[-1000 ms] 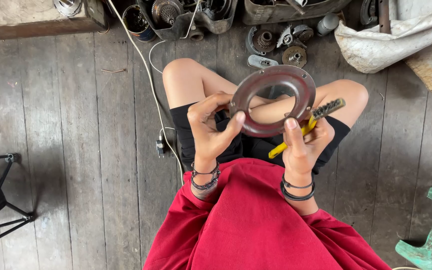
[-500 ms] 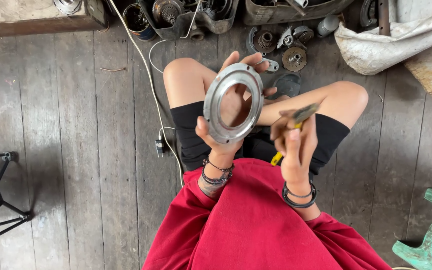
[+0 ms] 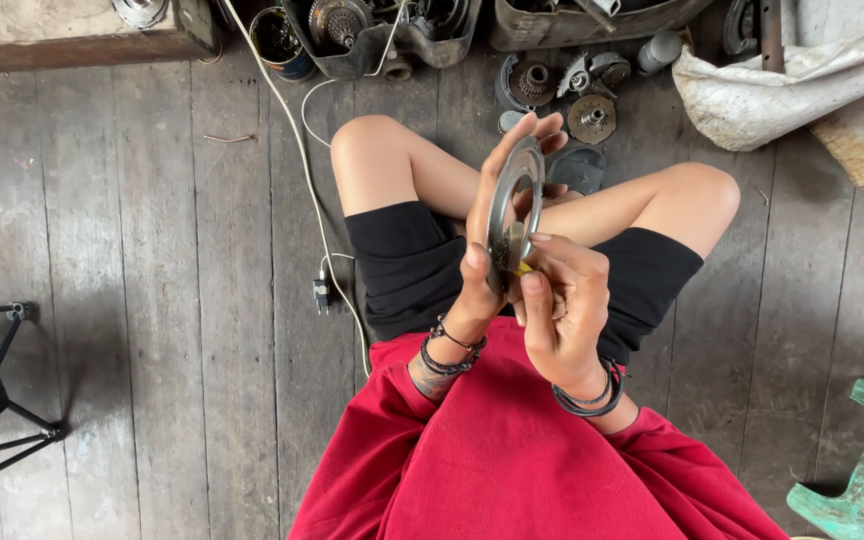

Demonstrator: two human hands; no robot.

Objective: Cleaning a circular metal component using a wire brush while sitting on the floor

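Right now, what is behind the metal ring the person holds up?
Behind the metal ring show left-hand fingers, a yellow brush handle and bare legs. The brush head is hidden.

Top: a loose red garment (image 3: 542,470) with wide sleeves that end at the forearms, the cloth plain and unpatterned.
Shorts: black shorts (image 3: 407,265) that end above the knees, both legs bare below the hem.
Left hand (image 3: 492,215): bare, no glove; a stack of thin dark bracelets (image 3: 447,352) sits at the wrist, some beaded or twisted.
Right hand (image 3: 562,300): bare, no glove; several thin dark bangles (image 3: 587,395) circle the wrist, just above the red sleeve edge.
Left forearm: a dark marking shows just below the bracelets, too small to make out.
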